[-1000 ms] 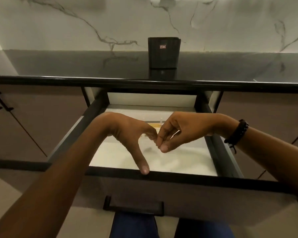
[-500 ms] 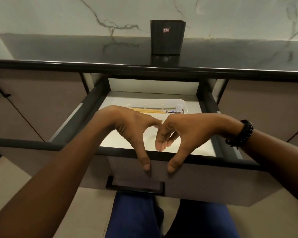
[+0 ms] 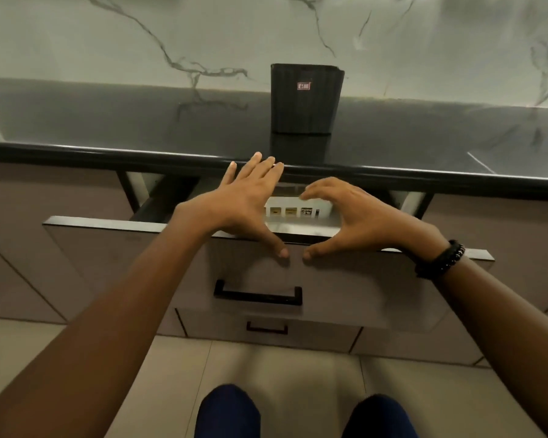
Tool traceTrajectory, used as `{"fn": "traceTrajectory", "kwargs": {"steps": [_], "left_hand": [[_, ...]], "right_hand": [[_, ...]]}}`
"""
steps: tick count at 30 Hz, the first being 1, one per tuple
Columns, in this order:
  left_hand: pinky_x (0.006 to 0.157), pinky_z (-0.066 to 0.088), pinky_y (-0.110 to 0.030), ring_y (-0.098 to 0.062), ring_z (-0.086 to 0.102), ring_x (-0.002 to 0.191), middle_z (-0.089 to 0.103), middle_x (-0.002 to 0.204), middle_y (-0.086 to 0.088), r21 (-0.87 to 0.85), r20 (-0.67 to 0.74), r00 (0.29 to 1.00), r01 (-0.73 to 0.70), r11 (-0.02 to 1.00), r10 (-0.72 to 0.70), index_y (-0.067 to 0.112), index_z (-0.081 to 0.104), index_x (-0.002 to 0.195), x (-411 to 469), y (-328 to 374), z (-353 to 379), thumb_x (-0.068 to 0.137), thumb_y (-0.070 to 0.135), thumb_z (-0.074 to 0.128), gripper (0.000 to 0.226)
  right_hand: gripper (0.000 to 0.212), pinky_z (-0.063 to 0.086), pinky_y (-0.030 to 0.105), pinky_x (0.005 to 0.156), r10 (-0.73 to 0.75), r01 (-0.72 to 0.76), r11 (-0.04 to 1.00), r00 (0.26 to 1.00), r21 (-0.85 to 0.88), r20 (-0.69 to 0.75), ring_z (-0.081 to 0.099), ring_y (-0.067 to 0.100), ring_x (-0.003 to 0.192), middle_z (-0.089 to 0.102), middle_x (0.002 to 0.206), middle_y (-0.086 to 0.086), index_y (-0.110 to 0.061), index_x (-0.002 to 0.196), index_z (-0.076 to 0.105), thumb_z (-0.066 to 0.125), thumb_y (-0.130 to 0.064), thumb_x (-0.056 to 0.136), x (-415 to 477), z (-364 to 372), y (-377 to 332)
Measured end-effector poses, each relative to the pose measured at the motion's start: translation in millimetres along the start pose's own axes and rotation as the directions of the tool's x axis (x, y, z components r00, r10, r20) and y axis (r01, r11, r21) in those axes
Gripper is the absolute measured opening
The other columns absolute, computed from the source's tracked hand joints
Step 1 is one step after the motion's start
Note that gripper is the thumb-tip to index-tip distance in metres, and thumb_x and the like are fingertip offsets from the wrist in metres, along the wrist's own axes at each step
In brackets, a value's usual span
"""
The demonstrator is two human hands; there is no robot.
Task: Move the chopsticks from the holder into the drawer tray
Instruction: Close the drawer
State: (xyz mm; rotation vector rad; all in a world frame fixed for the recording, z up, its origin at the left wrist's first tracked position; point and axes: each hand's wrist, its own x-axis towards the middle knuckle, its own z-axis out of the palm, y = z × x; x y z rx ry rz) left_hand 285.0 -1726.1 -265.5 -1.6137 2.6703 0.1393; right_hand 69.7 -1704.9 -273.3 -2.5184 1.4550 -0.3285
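Note:
The black ribbed holder (image 3: 306, 99) stands on the dark counter by the marble wall, with nothing seen sticking out of it. Below it the drawer (image 3: 171, 263) is open only a narrow gap. Through the gap, between my hands, shows the white tray (image 3: 298, 211) with yellow chopsticks (image 3: 290, 211) behind its slots. My left hand (image 3: 247, 203) lies flat over the drawer's top edge, fingers spread, thumb on the front panel. My right hand (image 3: 351, 216) arches over the same edge, thumb on the panel. Neither holds anything.
The counter's black rounded edge (image 3: 76, 151) overhangs the drawer. A black bar handle (image 3: 257, 294) sits on the drawer front, and a second drawer with a handle (image 3: 266, 328) lies below. Closed cabinet doors flank both sides. My knees show over the tiled floor.
The drawer has slid most of the way in. Both hands rose from inside the drawer onto its front edge, and their fingers spread apart.

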Motion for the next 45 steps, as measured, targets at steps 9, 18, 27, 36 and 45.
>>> {"fn": "traceTrajectory", "kwargs": {"steps": [9,18,27,36,45], "left_hand": [[0.113,0.02,-0.058,-0.031,0.023,0.14,0.022,0.155,-0.008,0.236,-0.336,0.942,0.076,0.969,0.008,0.017,0.015,0.149,103.3,-26.0,21.6,0.058,0.071,0.073,0.12],[0.103,0.035,-0.055,-0.031,0.051,0.122,0.056,0.134,-0.012,0.149,-0.539,0.842,0.121,0.981,-0.022,0.012,0.052,0.129,111.2,-29.1,39.7,0.061,0.045,0.085,0.083],[0.093,0.042,-0.051,-0.028,0.055,0.109,0.061,0.116,-0.012,0.123,-0.468,0.864,0.272,0.954,-0.186,0.012,0.049,0.115,116.5,-2.7,21.3,0.059,0.017,0.085,0.067],[0.105,0.036,-0.04,-0.023,0.043,0.121,0.041,0.134,-0.006,-0.356,-0.044,0.96,0.243,0.902,-0.276,0.016,0.041,0.133,107.5,-1.1,-53.9,0.072,0.054,0.074,0.079],[0.102,0.045,-0.043,-0.02,0.052,0.119,0.055,0.13,-0.007,-0.888,-0.01,0.711,0.318,0.334,-0.703,0.014,0.044,0.134,163.3,-24.1,-117.1,0.086,0.073,0.036,0.077]], "right_hand": [[0.095,0.023,0.041,0.116,0.014,-0.105,0.969,0.926,-0.223,-0.378,0.033,0.024,0.139,0.038,0.15,0.004,-0.021,0.15,0.033,0.076,-0.056,0.072,78.1,14.9,65.3],[0.065,0.037,0.042,0.101,-0.043,-0.153,0.935,0.846,-0.319,-0.532,0.048,0.029,0.118,0.059,0.13,0.015,-0.009,0.133,0.057,0.079,-0.037,0.078,83.7,32.1,69.3],[0.062,0.034,0.04,0.084,0.057,-0.255,0.901,0.872,-0.351,-0.487,0.043,0.025,0.093,0.059,0.106,0.011,-0.013,0.116,0.056,0.087,-0.022,0.063,98.9,19.6,60.5],[0.077,0.039,0.033,0.104,0.341,-0.268,0.848,0.936,0.457,-0.083,0.036,0.016,0.121,0.04,0.137,0.007,-0.017,0.143,0.037,0.077,-0.027,0.077,83.7,-60.4,55.6],[0.075,0.035,0.037,0.114,0.701,-0.337,0.482,0.702,0.809,-0.125,0.036,0.017,0.139,0.034,0.154,0.005,-0.018,0.151,0.027,0.059,-0.05,0.092,157.2,-132.3,69.3]]}}
